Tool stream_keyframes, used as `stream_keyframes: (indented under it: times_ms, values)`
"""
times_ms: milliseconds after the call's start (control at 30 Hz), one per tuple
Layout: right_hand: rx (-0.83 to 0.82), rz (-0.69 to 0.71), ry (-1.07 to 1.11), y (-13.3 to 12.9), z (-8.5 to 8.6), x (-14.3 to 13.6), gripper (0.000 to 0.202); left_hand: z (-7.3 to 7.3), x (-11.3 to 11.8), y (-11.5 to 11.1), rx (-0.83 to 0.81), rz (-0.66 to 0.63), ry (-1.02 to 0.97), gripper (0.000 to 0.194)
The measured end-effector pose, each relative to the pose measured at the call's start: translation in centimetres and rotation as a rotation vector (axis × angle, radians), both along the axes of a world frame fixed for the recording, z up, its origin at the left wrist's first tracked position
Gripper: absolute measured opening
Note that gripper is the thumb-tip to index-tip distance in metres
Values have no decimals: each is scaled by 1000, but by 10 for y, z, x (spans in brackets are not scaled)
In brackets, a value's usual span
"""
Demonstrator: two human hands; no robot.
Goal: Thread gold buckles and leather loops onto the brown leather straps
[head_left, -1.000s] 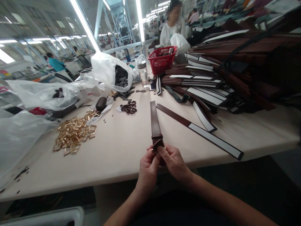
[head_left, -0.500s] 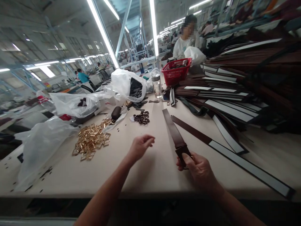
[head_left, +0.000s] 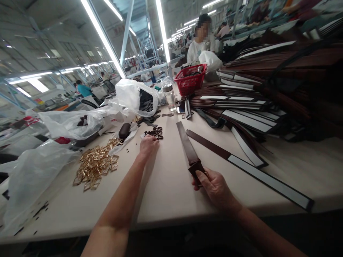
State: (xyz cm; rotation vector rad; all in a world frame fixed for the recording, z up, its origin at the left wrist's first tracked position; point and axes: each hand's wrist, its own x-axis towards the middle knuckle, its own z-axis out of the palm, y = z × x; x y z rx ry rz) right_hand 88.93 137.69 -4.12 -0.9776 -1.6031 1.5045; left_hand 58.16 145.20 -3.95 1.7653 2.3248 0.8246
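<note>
My right hand (head_left: 214,184) grips the folded end of a dark brown strap (head_left: 187,142), thumb on top, with a bit of gold metal showing at the fold. The strap points away from me over the pale table. Stretched forward, my left hand (head_left: 149,144) is at the near edge of a small pile of dark brown loops (head_left: 157,132). Its fingers are bent together, and whether a loop is between them is too small to tell. A second strap with a white strip (head_left: 268,180) lies to the right.
Gold buckles (head_left: 96,162) are heaped at the left beside plastic bags (head_left: 34,178). Farther back are a glass jar (head_left: 169,98) and a red basket (head_left: 189,84). Stacked brown straps (head_left: 249,117) fill the right side. A person (head_left: 199,44) is beyond the table.
My left hand has moved forward from the bare tabletop to the pile of loops. My right hand still holds the strap. The whole view has shifted, with things appearing farther left.
</note>
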Motion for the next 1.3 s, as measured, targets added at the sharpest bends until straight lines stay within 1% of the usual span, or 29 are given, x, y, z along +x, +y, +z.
stream_keyframes:
  times_ms: [100,133,167,233,300,367,433,500,567,667,733,833,967,1033,1133,1200,1233,1300]
  values:
    - [13,22,-16,-1,2,0,48,3,21,-28,29,-53,-66,15]
    - [26,30,-28,-1,2,0,48,3,31,-40,41,-80,-142,19]
    - [42,36,-42,-2,3,0,47,4,43,-54,56,-108,-263,23]
    - [80,48,-73,-3,5,0,45,7,66,-80,95,-152,-581,29]
    - [116,50,-95,-5,6,0,42,11,88,-102,135,-170,-853,32]
    - [140,49,-110,-6,7,0,40,15,106,-118,158,-172,-973,31]
    - [154,47,-123,-8,8,-1,38,17,121,-127,168,-181,-1036,32]
    - [161,62,-140,-9,9,-1,37,16,132,-131,171,-194,-1052,30]
    - [170,78,-156,-10,9,-2,36,16,138,-132,198,-215,-1009,26]
    - [225,98,-202,-10,7,-2,34,18,142,-131,238,-235,-900,20]
    - [280,119,-246,-10,5,-1,33,20,141,-128,205,-228,-878,19]
    - [324,150,-292,-9,5,-1,31,20,139,-126,121,-182,-990,21]
    - [286,162,-275,-8,8,-1,32,14,137,-126,144,-128,-1213,25]
    - [267,163,-264,-8,10,-2,33,10,136,-127,155,-138,-1257,26]
    - [282,171,-280,-9,10,-2,33,8,133,-127,87,-151,-1271,26]
    - [305,173,-293,-9,9,-2,32,9,132,-127,47,-139,-1255,27]
    - [313,171,-297,-10,9,-2,32,11,132,-127,48,-135,-1213,27]
    - [317,164,-295,-10,8,-2,32,15,133,-127,96,-151,-1042,24]
